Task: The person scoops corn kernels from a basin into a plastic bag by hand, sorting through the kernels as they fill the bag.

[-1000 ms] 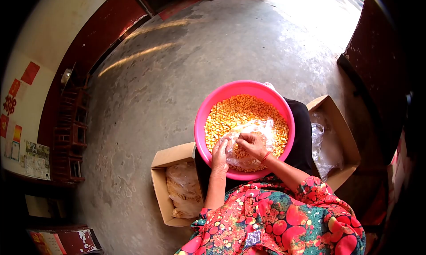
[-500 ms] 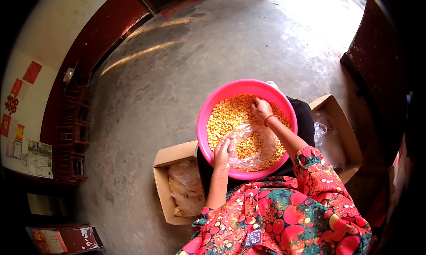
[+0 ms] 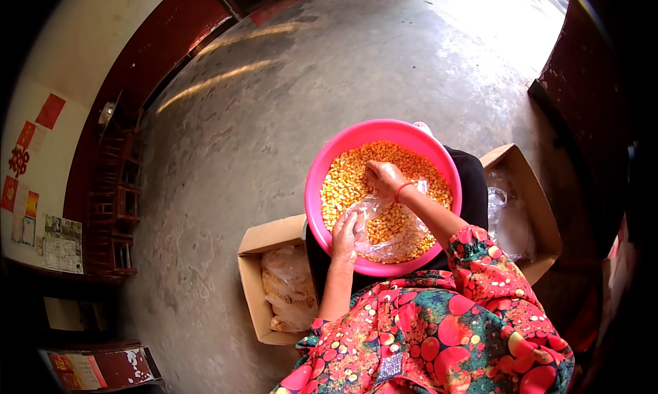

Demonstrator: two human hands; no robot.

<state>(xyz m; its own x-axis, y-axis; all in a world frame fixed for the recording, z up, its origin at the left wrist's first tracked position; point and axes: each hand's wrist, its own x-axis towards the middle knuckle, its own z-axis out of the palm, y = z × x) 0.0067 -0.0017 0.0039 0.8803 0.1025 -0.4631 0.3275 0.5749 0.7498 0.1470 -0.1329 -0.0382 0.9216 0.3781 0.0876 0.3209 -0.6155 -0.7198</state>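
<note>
Head view: right hand (image 3: 388,178), fingers curled, contents indiscernible, dips among yellow kernels (image 3: 343,178) near twelve o'clock in the pink basin (image 3: 314,202); left hand (image 3: 344,238) grips the clear bag (image 3: 373,205) at nine o'clock, apparently steadying it.

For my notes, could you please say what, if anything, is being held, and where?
The left hand holds the plastic bag by its left edge; the right hand is at the kernels, its grip hidden.
</note>
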